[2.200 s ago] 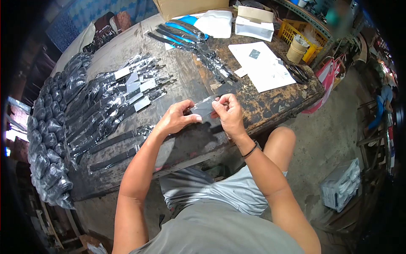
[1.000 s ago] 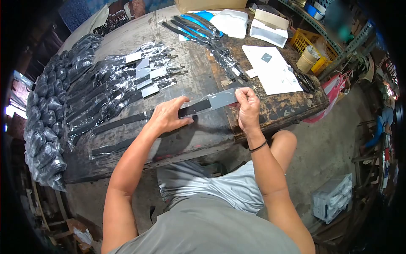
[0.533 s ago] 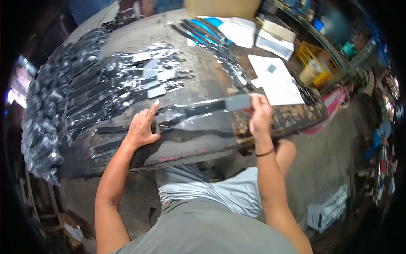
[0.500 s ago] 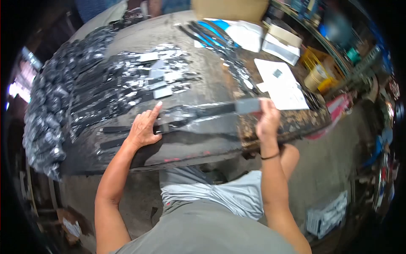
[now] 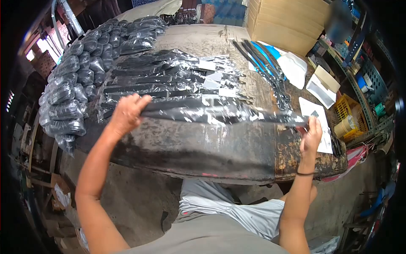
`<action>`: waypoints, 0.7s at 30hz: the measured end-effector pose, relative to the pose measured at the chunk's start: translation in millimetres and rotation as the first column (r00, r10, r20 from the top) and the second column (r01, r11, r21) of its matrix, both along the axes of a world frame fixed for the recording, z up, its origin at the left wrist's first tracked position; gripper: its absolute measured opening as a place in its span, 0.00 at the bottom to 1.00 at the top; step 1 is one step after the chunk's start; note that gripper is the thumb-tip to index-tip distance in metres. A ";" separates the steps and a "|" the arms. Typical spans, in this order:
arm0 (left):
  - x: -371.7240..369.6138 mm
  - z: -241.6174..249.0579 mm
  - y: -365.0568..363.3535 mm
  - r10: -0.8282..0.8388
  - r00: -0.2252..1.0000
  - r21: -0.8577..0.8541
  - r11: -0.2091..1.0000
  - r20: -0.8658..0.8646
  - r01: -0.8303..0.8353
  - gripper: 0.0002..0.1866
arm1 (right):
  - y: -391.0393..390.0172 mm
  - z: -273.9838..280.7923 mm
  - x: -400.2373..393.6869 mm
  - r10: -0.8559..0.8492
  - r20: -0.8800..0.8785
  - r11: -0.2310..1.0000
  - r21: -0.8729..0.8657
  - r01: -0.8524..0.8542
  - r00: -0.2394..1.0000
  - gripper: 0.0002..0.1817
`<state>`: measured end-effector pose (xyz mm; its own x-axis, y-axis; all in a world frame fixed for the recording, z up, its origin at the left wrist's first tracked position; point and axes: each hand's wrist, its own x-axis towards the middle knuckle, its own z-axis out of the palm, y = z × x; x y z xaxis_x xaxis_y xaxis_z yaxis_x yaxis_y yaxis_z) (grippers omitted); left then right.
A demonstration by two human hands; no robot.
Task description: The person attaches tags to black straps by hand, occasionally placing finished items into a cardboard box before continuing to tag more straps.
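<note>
Tabletop [image 5: 186, 148] holds piled, probably plastic-wrapped bundles [image 5: 78, 91].

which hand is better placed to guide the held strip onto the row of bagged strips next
Left, probably: the left hand grips the held strip beside the bagged row, while the right hand, at its other end, is over by the white sheet.

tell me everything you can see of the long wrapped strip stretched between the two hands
The wrapped strip is long, narrow and black, inside what looks like clear, glossy plastic that is creased and throws bright glints. It runs roughly level from the left hand, which grips one end, to the right hand at the other. It shows in front of the row of wrapped strips; whether it touches them or the table is unclear. Blur hides finer parts.
</note>
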<state>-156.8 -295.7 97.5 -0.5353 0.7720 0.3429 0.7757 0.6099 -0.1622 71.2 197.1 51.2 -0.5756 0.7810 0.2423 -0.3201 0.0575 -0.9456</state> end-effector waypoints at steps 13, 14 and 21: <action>-131.7 -88.3 -60.7 0.649 0.744 0.027 0.750 0.159 -0.660 0.51 | -84.9 -90.6 -267.8 -0.282 0.318 0.916 0.370 0.155 0.905 0.14; -124.3 -117.9 -58.6 0.599 0.797 0.067 0.794 0.085 -0.604 0.50 | -77.0 -73.6 -251.1 -0.235 0.354 0.911 0.404 0.079 0.905 0.14; -112.5 -175.6 -67.8 0.533 0.837 0.225 0.836 -0.125 -0.500 0.44 | 68.9 -49.3 -167.3 -0.594 0.533 0.669 0.743 0.002 0.603 0.26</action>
<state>-269.3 -363.5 -78.1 -0.7567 0.3170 0.5718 0.3078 0.9443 -0.1162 -96.1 266.1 1.9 -0.5384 0.7564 0.3715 0.5618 0.6508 -0.5107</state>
